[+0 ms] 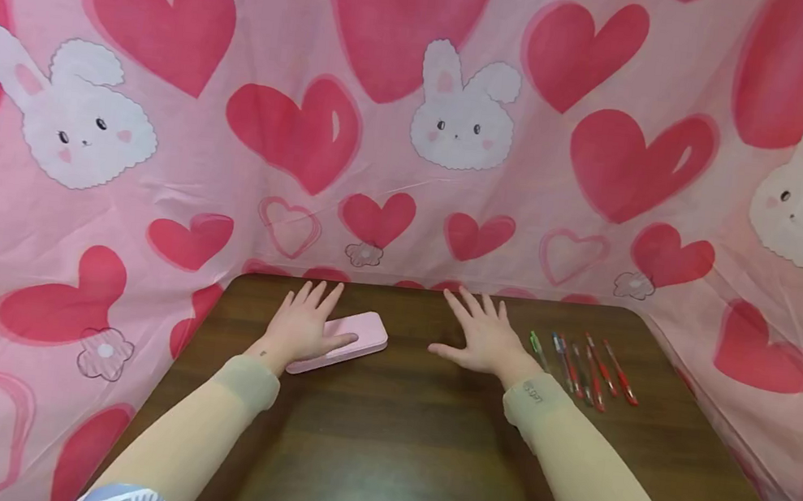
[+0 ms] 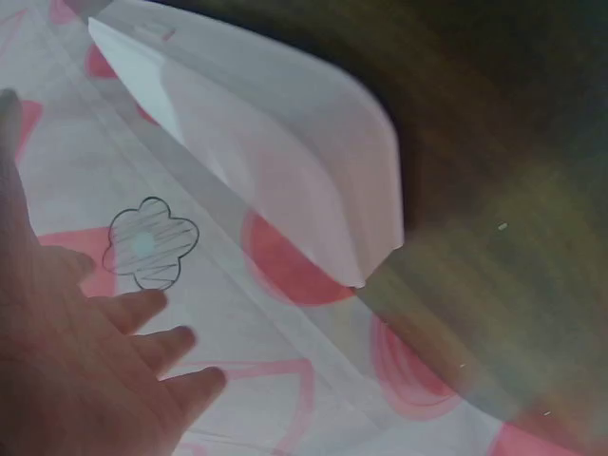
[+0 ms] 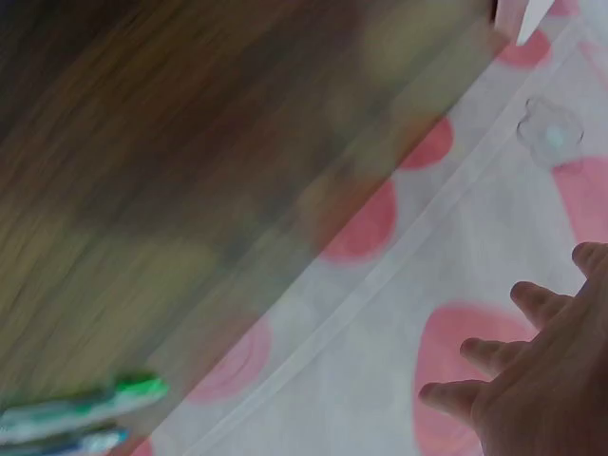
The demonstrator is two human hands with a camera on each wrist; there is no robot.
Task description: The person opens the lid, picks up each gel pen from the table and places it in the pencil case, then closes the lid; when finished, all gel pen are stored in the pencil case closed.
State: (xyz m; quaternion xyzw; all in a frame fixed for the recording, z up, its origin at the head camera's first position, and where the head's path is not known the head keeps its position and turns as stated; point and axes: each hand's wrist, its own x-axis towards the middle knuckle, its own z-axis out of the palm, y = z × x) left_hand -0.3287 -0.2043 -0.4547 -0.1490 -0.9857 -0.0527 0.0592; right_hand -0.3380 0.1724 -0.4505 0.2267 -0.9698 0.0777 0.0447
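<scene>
A pale pink box-shaped case with rounded corners (image 1: 368,332) lies at a slant on the left half of the table. Above it is my left hand (image 1: 301,328), fingers spread and straight, overlapping the case in the head view. In the left wrist view the case (image 2: 285,142) shows apart from the fingers (image 2: 176,347). My right hand (image 1: 489,343) is held out over the table's right half with fingers spread, holding nothing. Just right of it lie several slim pens (image 1: 590,372), one with a green end (image 1: 535,342), others red or blue. The right wrist view catches the green-ended pen (image 3: 85,407).
The dark brown wooden table (image 1: 380,452) has rounded far corners. A pink cloth with red hearts and white rabbits (image 1: 462,126) hangs close behind its far edge and along both sides.
</scene>
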